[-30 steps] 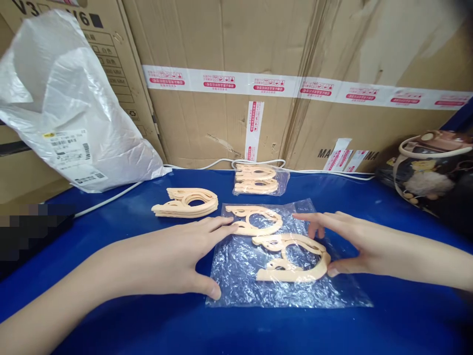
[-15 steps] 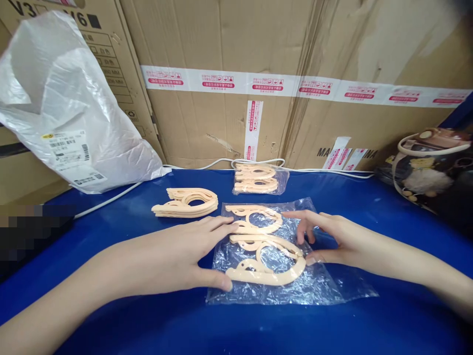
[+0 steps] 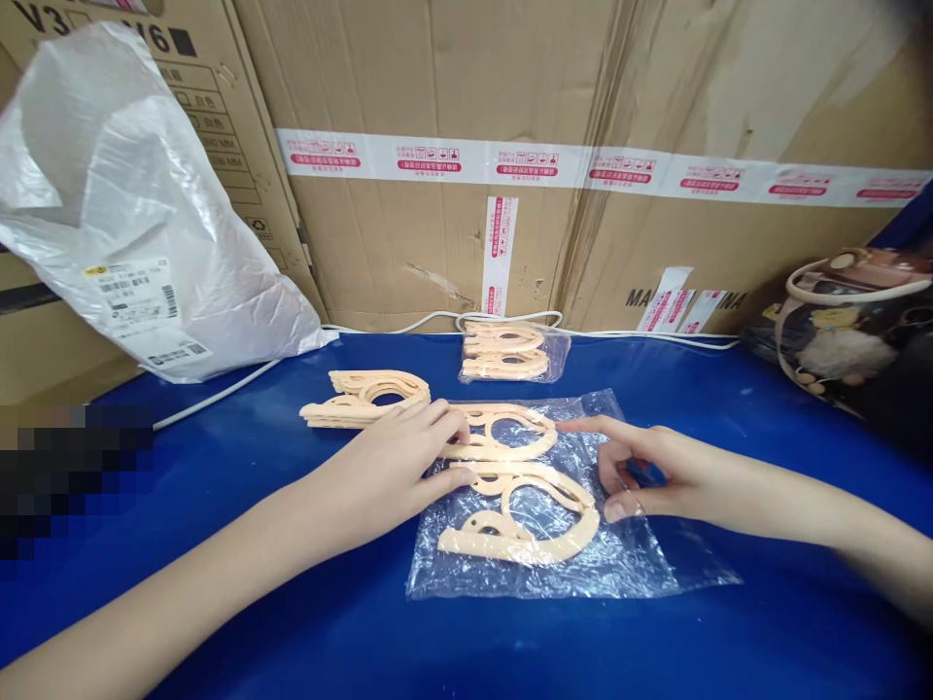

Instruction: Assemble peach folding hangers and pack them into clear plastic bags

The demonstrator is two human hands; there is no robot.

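Two cream folding hangers, an upper one point(image 3: 543, 442) and a lower one point(image 3: 561, 549), lie folded one below the other with a clear plastic bag point(image 3: 627, 574), flat on the blue table. My left hand point(image 3: 400, 457) has its fingers curled over the left end of the upper hanger, with the thumb just below; fingertips and thumb close on that end. At the right side is my right hand point(image 3: 648, 472), its index fingertip touching the upper hanger's curve. Its other fingers are bent, and the thumb rests near the lower hanger's right edge, apart from the index.
A stack of folded hangers point(image 3: 350, 413) sits left of the bag. Behind lies a bagged pack of hangers point(image 3: 506, 365) beside a white cable point(image 3: 648, 338). A white plastic parcel point(image 3: 146, 194) leans on cardboard boxes point(image 3: 415, 87); a dark bag point(image 3: 860, 331) with charms stands right.
My left hand has moved up from the lower hanger, its thumb now beside the upper one. The lower hanger has shifted slightly left. My right hand's lower fingers have curled in more.
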